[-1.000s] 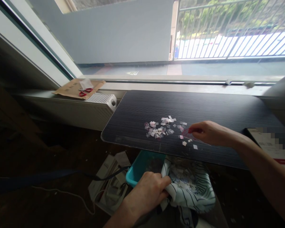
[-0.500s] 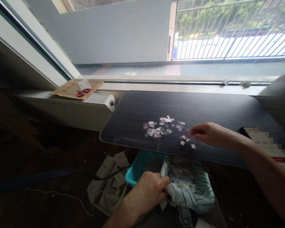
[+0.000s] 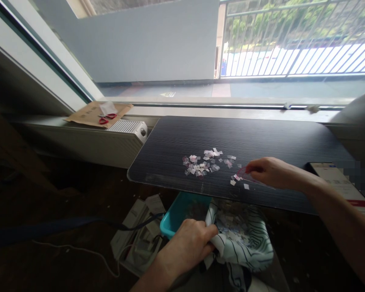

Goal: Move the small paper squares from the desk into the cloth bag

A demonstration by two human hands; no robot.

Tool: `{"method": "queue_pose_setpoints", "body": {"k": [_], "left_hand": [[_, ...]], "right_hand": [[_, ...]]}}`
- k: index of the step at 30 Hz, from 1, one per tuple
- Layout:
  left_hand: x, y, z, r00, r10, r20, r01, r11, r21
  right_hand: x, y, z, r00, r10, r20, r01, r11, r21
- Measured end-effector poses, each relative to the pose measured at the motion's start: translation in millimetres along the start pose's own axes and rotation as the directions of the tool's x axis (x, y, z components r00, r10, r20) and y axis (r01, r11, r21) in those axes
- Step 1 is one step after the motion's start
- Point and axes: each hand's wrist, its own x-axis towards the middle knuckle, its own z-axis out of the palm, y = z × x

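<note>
The right hand [image 3: 269, 172], nearer the small white-and-clear square scraps [image 3: 201, 167] to its left, pinches a thin translucent reddish piece [image 3: 243, 173] at the black wood-grain worktop [image 3: 246, 134]; the left hand [image 3: 191, 241] clasps pale striped cloth [image 3: 243, 256].

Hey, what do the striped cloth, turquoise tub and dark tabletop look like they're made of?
Striped cloth: probably matte fabric, since it folds and sags.
Turquoise tub: likely smooth plastic, judging by its even color and rounded corner.
Dark tabletop: perhaps wood-grain laminate with a satin sheen, given fine lines and window glare.
</note>
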Motion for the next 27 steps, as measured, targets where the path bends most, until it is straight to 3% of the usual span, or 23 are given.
{"method": "queue_pose_setpoints", "body": {"k": [8,18,27], "left_hand": [[0,-3,1,1.0,0.016,-0.02,-0.016,1.0,0.005],[0,0,1,1.0,0.009,-0.016,-0.009,0.999,0.032],[-1,-6,5,0.999,-0.006,-0.042,0.006,1.0,0.0]], "right_hand": [[-4,2,-4,0.999,0.037,-0.031,-0.039,0.997,-0.065],[15,-27,5,0.999,-0.035,-0.041,0.034,0.999,-0.018],[-5,-3,-4,0.997,0.06,-0.045,-0.065,0.991,-0.116]]}}
